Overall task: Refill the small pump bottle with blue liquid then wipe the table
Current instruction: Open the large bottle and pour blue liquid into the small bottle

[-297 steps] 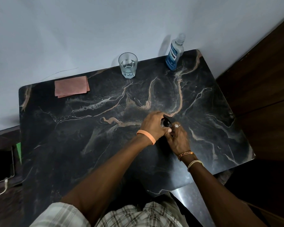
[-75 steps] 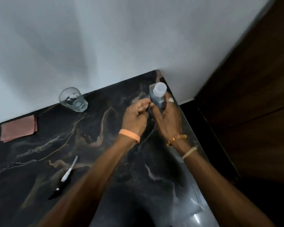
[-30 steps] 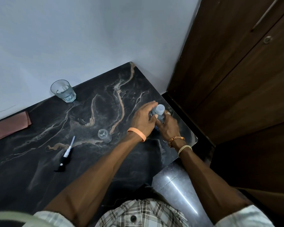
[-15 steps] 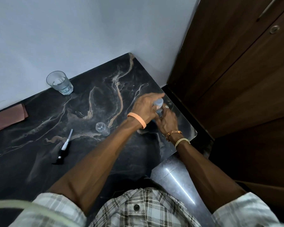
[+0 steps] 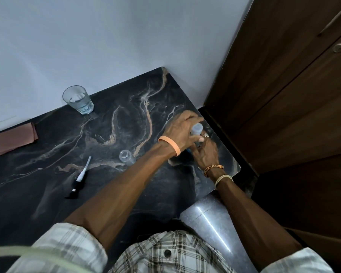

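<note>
The step in hand is judged to be the opening of the blue bottle (image 5: 195,144). The cap (image 5: 196,129) is grasped from above by the left hand (image 5: 182,133), fingers and thumb curled round it; the body is gripped lower down by the right hand (image 5: 205,154), just below and to the right of the left. The body is mostly hidden between the two hands, so it cannot be told whether the cap is already loosened.

For the step to be done well, the body should be held upright and steady by the right hand and squeezed only lightly, so that nothing is forced out at the neck once the cap is free. The turning should be left to the left hand alone. Both hands are close to the right edge of the table (image 5: 47,194), so the cap is best laid down inward, to the left of the hands.

The small bottle (image 5: 127,157) stands upright and uncapped just left of the left wrist, near it but apart; no blue is seen in it. Its pump (image 5: 80,178) lies flat farther left, well apart from both hands. The glass (image 5: 78,99) and the cloth (image 5: 13,138) lie farther left again, by the wall. Since the small bottle's mouth is narrow, a slow pour close over it is called for.
</note>
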